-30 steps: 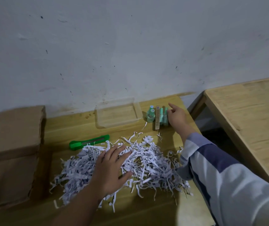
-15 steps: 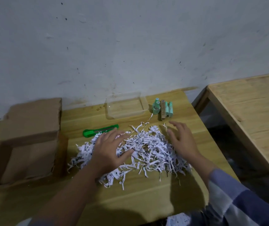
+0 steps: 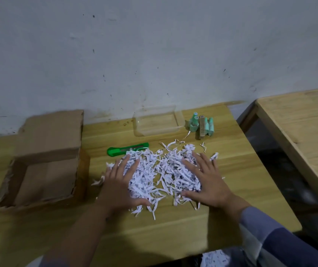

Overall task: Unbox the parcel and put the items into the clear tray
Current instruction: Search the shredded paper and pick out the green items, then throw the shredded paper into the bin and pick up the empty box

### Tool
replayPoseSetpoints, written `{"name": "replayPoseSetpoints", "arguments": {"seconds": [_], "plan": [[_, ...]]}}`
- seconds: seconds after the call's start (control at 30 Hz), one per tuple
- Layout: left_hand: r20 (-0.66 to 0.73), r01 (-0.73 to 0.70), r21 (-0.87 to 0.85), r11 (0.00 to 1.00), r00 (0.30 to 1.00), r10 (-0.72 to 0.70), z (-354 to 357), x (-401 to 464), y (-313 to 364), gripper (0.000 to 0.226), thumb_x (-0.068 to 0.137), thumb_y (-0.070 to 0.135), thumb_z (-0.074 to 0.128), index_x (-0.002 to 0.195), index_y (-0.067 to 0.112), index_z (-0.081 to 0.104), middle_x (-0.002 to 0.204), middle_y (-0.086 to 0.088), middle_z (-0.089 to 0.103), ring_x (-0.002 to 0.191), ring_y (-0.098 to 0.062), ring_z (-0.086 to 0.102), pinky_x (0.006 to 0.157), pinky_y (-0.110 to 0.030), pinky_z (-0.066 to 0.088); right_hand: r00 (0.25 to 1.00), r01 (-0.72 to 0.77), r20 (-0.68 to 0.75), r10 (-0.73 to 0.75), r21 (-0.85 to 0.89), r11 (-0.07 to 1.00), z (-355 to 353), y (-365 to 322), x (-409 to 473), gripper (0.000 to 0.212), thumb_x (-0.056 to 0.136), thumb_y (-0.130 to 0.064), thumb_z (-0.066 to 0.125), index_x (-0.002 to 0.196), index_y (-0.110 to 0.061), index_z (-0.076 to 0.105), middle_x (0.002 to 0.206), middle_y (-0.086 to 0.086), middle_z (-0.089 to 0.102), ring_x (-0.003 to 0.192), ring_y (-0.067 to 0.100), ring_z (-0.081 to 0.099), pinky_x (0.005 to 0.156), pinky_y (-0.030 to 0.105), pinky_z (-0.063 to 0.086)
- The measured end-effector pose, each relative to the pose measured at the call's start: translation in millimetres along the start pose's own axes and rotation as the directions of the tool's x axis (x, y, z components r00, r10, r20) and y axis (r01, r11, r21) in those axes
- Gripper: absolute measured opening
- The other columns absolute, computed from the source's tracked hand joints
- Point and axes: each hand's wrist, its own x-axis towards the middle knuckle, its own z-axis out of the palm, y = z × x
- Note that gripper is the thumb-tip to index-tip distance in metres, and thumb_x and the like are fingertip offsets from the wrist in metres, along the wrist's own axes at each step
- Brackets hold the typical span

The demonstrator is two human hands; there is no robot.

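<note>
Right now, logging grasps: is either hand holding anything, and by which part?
Nothing is gripped: left hand and right hand lie open, flat on the shredded paper.

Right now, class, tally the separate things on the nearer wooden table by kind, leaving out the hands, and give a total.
Cardboard box: 1
Clear tray: 1
Green cutter: 1
Pile of shredded paper: 1
Small green items: 3, as far as the view shows
Brown stick-shaped item: 1
Total: 8
</note>
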Motion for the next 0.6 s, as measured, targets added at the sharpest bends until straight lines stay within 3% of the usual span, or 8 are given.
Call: {"name": "replayPoseSetpoints", "arguments": {"seconds": [0.07,0.17,0.3,0.37,0.43,0.5,0.6], "plan": [[-0.027,-0.1,-0.014,0.995,0.995,0.1,3,5,9,0.13,0.046,0.098,0.046,0.151,0.027,0.02,0.158,-0.006,0.016,0.144,-0.036,0.021,0.111,-0.064,0.017,0.996,0.091,0.0,-0.091,-0.02,0.996,8,-9,7,0.091,0.067,-0.088,0.037,0.143,-0.053,0.001,0.16,-0.006,-0.006,0.148,0.025,-0.007,0.118,0.056,0.001],[-0.049,-0.16,-0.124,0.979,0.987,0.155,10,10,25,0.115,0.057,0.092,0.046,0.15,0.029,0.023,0.156,0.002,0.019,0.143,-0.022,0.02,0.114,-0.047,0.01,0.985,0.174,0.013,-0.174,0.013,0.985,18,-23,14,0.082,0.074,-0.078,0.039,0.143,-0.052,0.002,0.16,0.002,0.008,0.147,0.031,0.006,0.119,0.05,0.008],[-0.008,-0.078,-0.291,0.953,0.997,0.079,18,12,41,0.09,0.068,0.064,0.068,0.144,0.024,0.038,0.15,-0.002,0.037,0.14,-0.02,0.031,0.116,-0.032,0.022,0.994,0.101,-0.053,-0.094,0.164,0.981,22,-34,9,0.069,0.075,-0.046,0.055,0.139,-0.043,0.028,0.138,0.008,0.047,0.129,0.025,0.034,0.109,0.044,0.034],[0.003,-0.053,-0.318,0.946,0.998,0.057,18,10,48,0.085,0.07,0.047,0.078,0.143,0.027,0.04,0.149,0.001,0.04,0.138,-0.017,0.034,0.113,-0.026,0.025,0.993,0.073,-0.103,-0.048,0.256,0.964,23,-40,1,0.062,0.074,-0.034,0.058,0.134,-0.033,0.041,0.129,0.01,0.053,0.121,0.021,0.036,0.105,0.037,0.037],[0.007,-0.047,-0.345,0.937,0.999,0.053,15,7,56,0.085,0.068,0.043,0.08,0.143,0.029,0.041,0.149,0.004,0.04,0.137,-0.014,0.036,0.109,-0.02,0.023,0.99,0.037,-0.138,0.01,0.336,0.941,20,-47,-10,0.06,0.073,-0.024,0.063,0.132,-0.026,0.049,0.13,0.012,0.053,0.121,0.02,0.037,0.105,0.025,0.031],[-0.011,-0.071,-0.387,0.919,0.997,0.073,9,4,65,0.086,0.066,0.048,0.079,0.142,0.032,0.042,0.148,0.007,0.041,0.135,-0.011,0.037,0.109,-0.022,0.028,0.981,0.01,-0.182,0.061,0.369,0.93,12,-52,-21,0.06,0.074,-0.017,0.069,0.131,-0.022,0.052,0.131,0.011,0.052,0.123,0.022,0.04,0.101,0.016,0.026],[-0.034,-0.116,-0.454,0.883,0.993,0.113,-1,-1,87,0.086,0.062,0.062,0.071,0.14,0.038,0.042,0.148,0.013,0.038,0.135,-0.009,0.038,0.11,-0.032,0.035,0.959,-0.044,-0.247,0.139,0.354,0.934,-7,-56,-48,0.059,0.075,-0.01,0.073,0.13,-0.02,0.053,0.131,0.009,0.053,0.124,0.024,0.045,0.1,0.019,0.028]]}}
